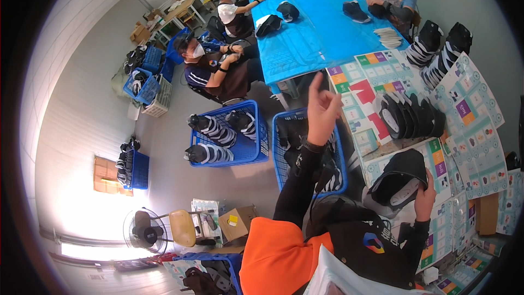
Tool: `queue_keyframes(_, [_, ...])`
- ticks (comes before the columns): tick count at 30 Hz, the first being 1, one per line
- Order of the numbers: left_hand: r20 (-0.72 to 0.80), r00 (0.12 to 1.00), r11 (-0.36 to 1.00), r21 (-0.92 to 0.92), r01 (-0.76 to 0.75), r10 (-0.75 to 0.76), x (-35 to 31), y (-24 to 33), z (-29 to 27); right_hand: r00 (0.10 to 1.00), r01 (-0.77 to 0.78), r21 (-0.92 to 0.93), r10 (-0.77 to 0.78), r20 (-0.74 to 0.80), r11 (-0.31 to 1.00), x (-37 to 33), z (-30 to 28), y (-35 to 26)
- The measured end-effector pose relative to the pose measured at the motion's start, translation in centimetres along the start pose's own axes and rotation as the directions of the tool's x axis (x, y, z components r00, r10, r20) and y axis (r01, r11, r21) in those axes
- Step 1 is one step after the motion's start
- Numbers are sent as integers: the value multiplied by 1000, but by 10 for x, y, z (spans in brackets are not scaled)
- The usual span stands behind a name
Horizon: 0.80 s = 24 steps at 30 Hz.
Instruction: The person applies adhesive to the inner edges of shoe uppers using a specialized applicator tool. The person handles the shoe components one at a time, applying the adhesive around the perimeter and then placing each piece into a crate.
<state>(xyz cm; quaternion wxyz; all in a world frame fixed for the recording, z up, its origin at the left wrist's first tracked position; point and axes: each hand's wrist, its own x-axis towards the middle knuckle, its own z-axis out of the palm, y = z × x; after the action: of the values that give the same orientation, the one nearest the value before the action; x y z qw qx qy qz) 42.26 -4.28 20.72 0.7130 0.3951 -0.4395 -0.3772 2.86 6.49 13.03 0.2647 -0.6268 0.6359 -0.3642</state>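
My right hand (424,196) grips a black cap (401,177) at its right side, above the paper-covered table at the right. The cap's hollow is turned partly toward me, and a pale lining or insert shows inside it. My left hand (323,112) is raised over a blue basket (308,188) filled with dark items. Its index finger points up and the other fingers are loosely bent, with nothing in them. Beyond the held cap, a row of nested black caps (412,116) lies on the printed sheets (376,65).
Stacked caps (426,49) stand at the table's far right. A blue-covered table (311,27) with scattered caps stretches away, several people seated around it. On the floor are another blue basket (259,131) of cap stacks, a cardboard box (237,223), a chair (183,228) and a fan (146,232).
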Motion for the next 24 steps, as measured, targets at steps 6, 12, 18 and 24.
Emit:
queue_keyframes(6, [510,772,902,391,184,-379,-59,-76,-12,975,-8,70,23,-219,997,7,9,59])
queue_keyframes(12, [803,399,856,245,455,-442,-130,-92,19,928,-224,595,356,-113,772,9,12,48])
queue_keyframes(18, [544,738,904,365,221,-400,-143,-79,48,884,-344,684,467,5,644,7,10,61])
queue_keyframes(24, [388,788,843,454,288,-478,-137,-53,61,942,-141,133,174,-287,981,7,13,69])
